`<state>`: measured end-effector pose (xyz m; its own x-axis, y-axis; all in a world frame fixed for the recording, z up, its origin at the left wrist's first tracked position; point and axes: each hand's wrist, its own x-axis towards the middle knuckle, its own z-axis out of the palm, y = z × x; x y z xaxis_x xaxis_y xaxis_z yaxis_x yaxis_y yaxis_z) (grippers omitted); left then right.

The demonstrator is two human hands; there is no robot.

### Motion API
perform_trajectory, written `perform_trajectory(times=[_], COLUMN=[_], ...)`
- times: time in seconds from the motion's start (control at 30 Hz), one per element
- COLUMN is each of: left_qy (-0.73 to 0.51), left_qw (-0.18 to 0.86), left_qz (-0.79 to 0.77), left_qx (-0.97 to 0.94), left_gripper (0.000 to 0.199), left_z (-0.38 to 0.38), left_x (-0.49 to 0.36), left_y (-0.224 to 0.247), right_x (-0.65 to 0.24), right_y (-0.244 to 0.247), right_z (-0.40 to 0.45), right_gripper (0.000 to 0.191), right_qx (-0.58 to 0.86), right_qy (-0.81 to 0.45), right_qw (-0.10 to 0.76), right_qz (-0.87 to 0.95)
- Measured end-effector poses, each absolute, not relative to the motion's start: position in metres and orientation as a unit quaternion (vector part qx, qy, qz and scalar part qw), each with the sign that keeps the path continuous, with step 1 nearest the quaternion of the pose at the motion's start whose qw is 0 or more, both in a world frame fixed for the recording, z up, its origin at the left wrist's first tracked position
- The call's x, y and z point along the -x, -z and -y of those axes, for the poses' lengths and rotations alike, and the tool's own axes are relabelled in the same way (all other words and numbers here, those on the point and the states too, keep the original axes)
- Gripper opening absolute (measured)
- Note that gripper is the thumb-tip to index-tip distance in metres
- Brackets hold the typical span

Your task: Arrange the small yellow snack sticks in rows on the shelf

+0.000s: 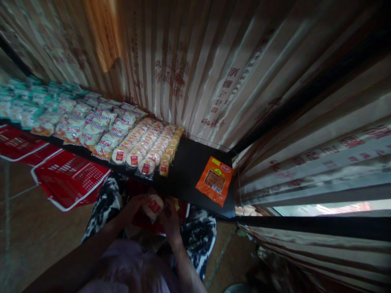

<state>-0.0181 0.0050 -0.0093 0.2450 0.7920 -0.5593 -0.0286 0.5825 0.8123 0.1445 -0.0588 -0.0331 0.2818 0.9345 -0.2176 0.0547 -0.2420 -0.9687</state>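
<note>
Between my hands is a round, pale cracker packet (153,206) in clear wrap with a red label. My left hand (137,206) pinches its left edge, and the fingers of my right hand (170,213) close on its right edge. The packet is above a red basket (180,215) between my knees, mostly hidden by my hands and arms. Just beyond, rows of similar round cracker packets (134,158) lie on a black shelf (183,179). Beside them runs a row of narrow yellow packets (165,162).
An orange snack bag (216,181) lies on the shelf's right end. Several white-and-blue bags (91,132) and green packets (30,110) fill its left side. Red baskets (70,175) stand below on the left. A pleated printed curtain (183,61) hangs behind, with dark bars at right.
</note>
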Motion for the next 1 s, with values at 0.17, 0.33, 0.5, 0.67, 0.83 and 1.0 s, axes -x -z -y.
perform_trajectory(times=[0.17, 0.33, 0.5, 0.67, 0.83, 1.0], left_qy=[-0.294, -0.297, -0.32, -0.344, -0.352, -0.358], left_qw=[0.706, 0.706, 0.715, 0.744, 0.742, 0.736], left_qz=[-0.535, -0.537, -0.531, -0.499, -0.497, -0.507], left_qx=[-0.359, -0.354, -0.322, -0.281, -0.28, -0.271], left_gripper=[0.041, 0.039, 0.035, 0.029, 0.03, 0.032], left_z=[-0.002, -0.001, 0.0, 0.003, 0.004, 0.005], left_x=[0.017, 0.015, 0.014, 0.011, 0.007, 0.003], left_y=[-0.01, -0.02, -0.02, -0.027, -0.03, -0.031], right_x=[-0.142, -0.138, -0.139, -0.143, -0.143, -0.142], right_y=[0.027, 0.022, 0.021, 0.021, 0.019, 0.017], right_z=[0.062, 0.063, 0.064, 0.065, 0.066, 0.066], right_gripper=[0.038, 0.031, 0.029, 0.031, 0.028, 0.024], right_qx=[0.63, 0.613, 0.611, 0.614, 0.607, 0.605], right_qy=[-0.49, -0.521, -0.527, -0.528, -0.512, -0.494], right_qw=[0.481, 0.498, 0.508, 0.516, 0.539, 0.547], right_qz=[0.363, 0.324, 0.301, 0.278, 0.28, 0.301])
